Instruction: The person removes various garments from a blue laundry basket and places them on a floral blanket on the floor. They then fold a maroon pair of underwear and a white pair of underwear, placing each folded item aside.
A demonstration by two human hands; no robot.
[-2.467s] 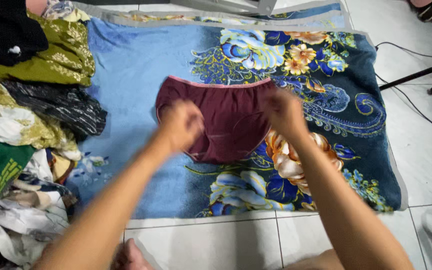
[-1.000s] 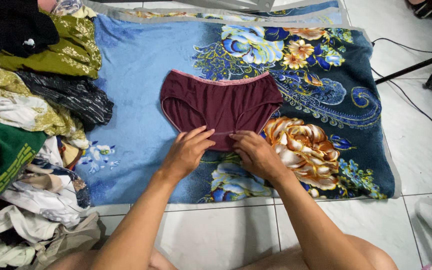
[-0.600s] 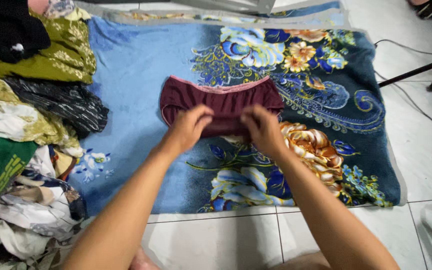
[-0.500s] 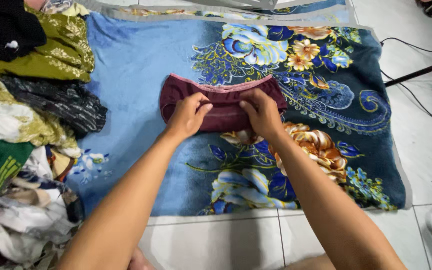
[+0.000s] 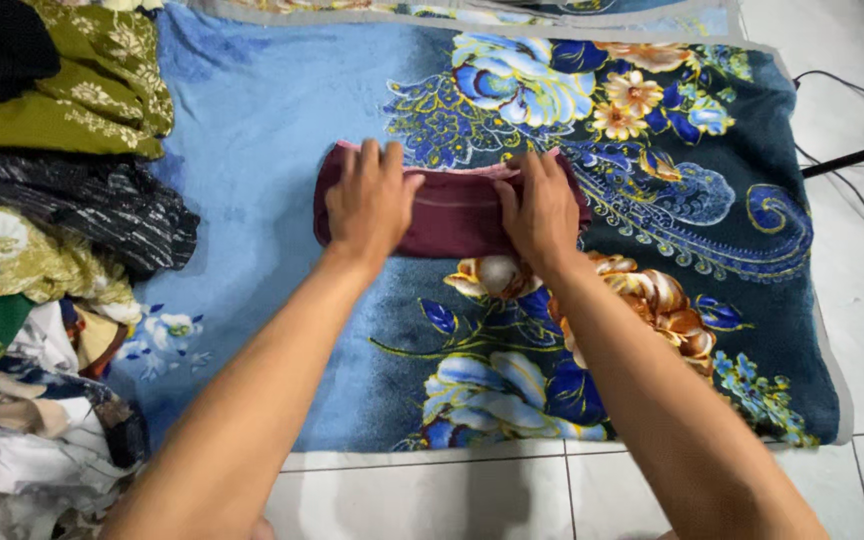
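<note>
A maroon undergarment (image 5: 457, 213) with a pink-trimmed waistband lies folded in half on a blue floral blanket (image 5: 272, 130). My left hand (image 5: 367, 200) lies flat on the garment's left half, fingers spread toward the waistband. On its right half my right hand (image 5: 542, 210) presses flat in the same way. Both palms are down on the cloth; neither hand grips it.
A heap of mixed clothes (image 5: 42, 200) in olive, black, white and green runs down the left edge. White floor tiles (image 5: 432, 500) lie in front of the blanket. At the right, a black cable (image 5: 852, 90) and a dark stand leg (image 5: 857, 155) cross the tiles.
The garment lay spread flat; both hands took its lower edge and folded it up to the waistband. Now the hands lie flat on the folded cloth.
</note>
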